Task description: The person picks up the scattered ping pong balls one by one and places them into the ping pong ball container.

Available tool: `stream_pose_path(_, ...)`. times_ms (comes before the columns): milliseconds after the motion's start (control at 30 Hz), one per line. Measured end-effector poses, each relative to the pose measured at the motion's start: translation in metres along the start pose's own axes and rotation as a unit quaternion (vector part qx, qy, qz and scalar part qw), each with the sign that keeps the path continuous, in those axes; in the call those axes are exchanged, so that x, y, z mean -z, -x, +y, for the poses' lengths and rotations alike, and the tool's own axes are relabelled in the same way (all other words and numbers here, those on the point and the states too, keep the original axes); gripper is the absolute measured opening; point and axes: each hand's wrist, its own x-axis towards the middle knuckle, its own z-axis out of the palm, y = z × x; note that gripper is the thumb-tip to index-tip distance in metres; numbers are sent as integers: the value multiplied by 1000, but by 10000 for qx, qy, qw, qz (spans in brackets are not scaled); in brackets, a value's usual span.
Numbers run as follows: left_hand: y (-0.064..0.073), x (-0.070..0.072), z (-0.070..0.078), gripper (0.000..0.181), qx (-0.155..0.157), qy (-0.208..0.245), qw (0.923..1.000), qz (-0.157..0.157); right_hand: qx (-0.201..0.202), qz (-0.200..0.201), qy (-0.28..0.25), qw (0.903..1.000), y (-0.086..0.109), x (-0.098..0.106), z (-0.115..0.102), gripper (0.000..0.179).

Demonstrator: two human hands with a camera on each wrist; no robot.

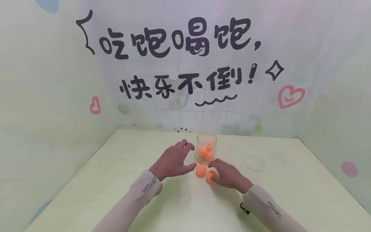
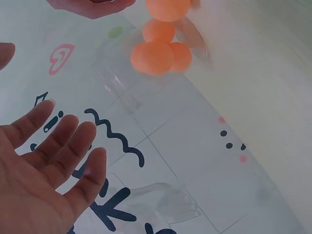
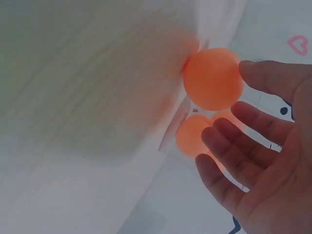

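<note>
A clear jar (image 1: pixel 206 138) stands upright near the back of the table, with several orange table tennis balls (image 1: pixel 202 151) inside. Two more lie in front of it: one loose ball (image 1: pixel 201 170) on the left, and another ball (image 1: pixel 210 177) beside my right hand (image 1: pixel 230 175). In the right wrist view, the thumb tip is right at the edge of the nearer ball (image 3: pixel 213 79), while the fingers spread loosely below. My left hand (image 1: pixel 172 161) hovers left of the jar, holding nothing, its fingers relaxed and apart in the left wrist view.
A thin, clear round lid (image 1: pixel 254 163) lies flat on the pale table (image 1: pixel 116 193), right of the jar. Printed cloth walls (image 1: pixel 179 112) with lettering and hearts enclose the back and sides.
</note>
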Motion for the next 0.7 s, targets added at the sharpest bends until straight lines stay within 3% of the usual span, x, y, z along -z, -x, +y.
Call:
stream_pose_path(233, -2, -3, -3, 43, -20, -78, 10000, -10, -154, -74, -40, 9998, -1, -8, 3, 22)
stream_pose_path(700, -3, -2, -4, 43, -16, -89, 10000, -3, -15, -121, 97, 9999, 1, -8, 0, 25)
